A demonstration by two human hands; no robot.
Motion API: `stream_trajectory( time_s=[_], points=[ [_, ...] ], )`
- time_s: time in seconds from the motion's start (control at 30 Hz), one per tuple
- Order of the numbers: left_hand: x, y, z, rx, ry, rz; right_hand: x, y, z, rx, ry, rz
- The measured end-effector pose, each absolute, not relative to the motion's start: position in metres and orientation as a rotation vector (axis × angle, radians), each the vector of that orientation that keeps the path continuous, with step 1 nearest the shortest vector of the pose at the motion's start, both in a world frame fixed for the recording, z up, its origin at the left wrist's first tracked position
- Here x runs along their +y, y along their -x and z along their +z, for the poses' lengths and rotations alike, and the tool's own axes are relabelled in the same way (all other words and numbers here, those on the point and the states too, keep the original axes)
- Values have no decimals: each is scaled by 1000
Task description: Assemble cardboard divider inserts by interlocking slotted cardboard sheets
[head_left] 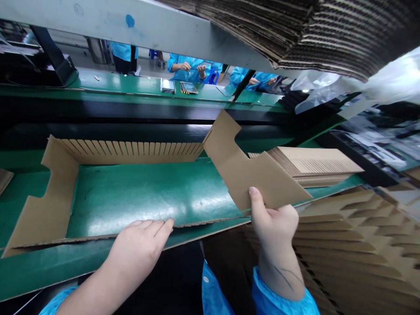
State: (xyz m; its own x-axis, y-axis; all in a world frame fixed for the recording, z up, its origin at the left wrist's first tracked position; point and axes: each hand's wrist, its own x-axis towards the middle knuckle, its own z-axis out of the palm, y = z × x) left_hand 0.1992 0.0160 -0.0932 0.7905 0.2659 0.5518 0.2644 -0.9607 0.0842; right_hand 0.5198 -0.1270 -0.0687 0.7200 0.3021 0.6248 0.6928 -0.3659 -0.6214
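A folded brown cardboard divider frame point(62, 188) stands on the green worktop, bent into a long rectangle. Its far side is a slotted strip point(127, 151), and both end panels have a notch cut in the top edge. The right end panel point(234, 168) leans outward. My right hand point(275, 218) grips this panel's near lower corner, thumb on the inner face. My left hand point(141, 240) is closed over the top edge of the near side, its fingertips partly hidden behind the board. Most of the near side shows only as a thin edge.
A stack of flat slotted cardboard pieces point(318, 162) lies to the right on the green worktop point(144, 192). More cardboard point(344, 245) is piled at lower right. Overhead, a shelf point(98, 26) holds stacked corrugated sheets point(311, 35). Across the line, people in blue work at another bench point(111, 83).
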Motion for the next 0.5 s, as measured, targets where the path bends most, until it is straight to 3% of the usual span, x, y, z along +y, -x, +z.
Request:
stream_trajectory(
  time_s=[0.5],
  points=[
    [23,-197,-96,426,-2979,949,-124,-516,-64,-834,1964,-542]
  ],
)
